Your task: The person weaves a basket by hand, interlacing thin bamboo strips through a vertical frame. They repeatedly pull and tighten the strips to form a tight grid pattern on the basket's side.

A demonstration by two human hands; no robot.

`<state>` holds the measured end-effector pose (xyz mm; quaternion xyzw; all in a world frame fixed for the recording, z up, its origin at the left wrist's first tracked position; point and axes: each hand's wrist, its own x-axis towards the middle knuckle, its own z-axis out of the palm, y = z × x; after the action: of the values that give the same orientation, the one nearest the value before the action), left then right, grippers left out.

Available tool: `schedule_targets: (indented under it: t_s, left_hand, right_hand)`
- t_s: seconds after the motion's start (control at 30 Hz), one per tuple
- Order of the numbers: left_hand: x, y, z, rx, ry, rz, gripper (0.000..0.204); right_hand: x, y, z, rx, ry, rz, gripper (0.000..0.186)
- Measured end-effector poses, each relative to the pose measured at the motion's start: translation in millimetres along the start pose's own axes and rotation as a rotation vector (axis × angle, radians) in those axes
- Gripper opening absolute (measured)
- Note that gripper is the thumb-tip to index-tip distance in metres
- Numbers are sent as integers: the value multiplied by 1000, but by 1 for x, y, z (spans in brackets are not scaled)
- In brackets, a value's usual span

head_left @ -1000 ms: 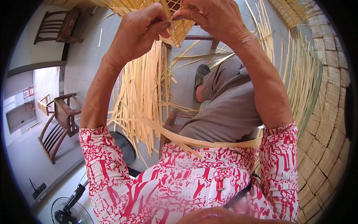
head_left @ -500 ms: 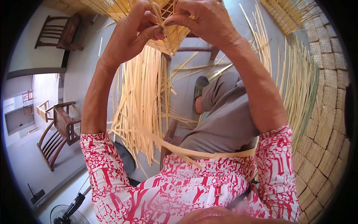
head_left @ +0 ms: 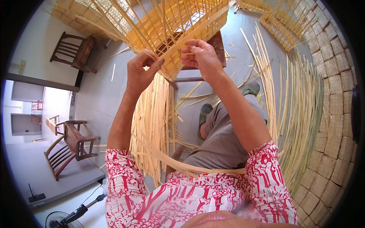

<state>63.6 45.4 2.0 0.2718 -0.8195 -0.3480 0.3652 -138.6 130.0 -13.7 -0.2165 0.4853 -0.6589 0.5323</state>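
Note:
A yellow woven bamboo basket (head_left: 173,68), its long upright splints still loose at the top, rests tilted at the upper middle of the head view. Along its near wall runs a wide pale bamboo strip (head_left: 207,26). At the near left corner my left hand (head_left: 142,72) is closed, thumb and fingers pinching the strip's end beside the uprights. My right hand (head_left: 203,60) is at the same wall, further right, its fingers curled together at the strip's lower edge; its grip is partly hidden. Another flat bamboo strip (head_left: 213,171) lies across my lap.
Under the basket is a brown wooden stool (head_left: 219,47). Loose bamboo strips (head_left: 150,121) are heaped below my left arm, and more splints (head_left: 300,102) lie at the right. Woven blocks (head_left: 330,125) are stacked along the right side. Wooden chairs (head_left: 78,53) and a fan (head_left: 62,218) stand left.
The view has shifted, so more of the basket shows. My hands, close together at the corner before, are now further apart, the right one moved along the wall to the right.

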Motion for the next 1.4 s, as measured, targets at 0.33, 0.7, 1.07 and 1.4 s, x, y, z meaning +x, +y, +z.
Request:
schedule_targets:
  t_s: [0.33,0.7,1.07,1.4]
  left_hand:
    - [-3,1,18,-133,94,33,17]
    - [-8,-7,29,-82,202,153,18]
    - [-8,-5,32,-174,202,117,14]
    - [-4,-17,38,-170,315,82,14]
  right_hand:
    - [21,-15,-21,551,-539,46,23]
    - [-23,-37,23,-197,-477,-364,34]
    - [-6,-42,17,-351,-185,-488,25]
    - [-6,-44,4,356,73,-212,24]
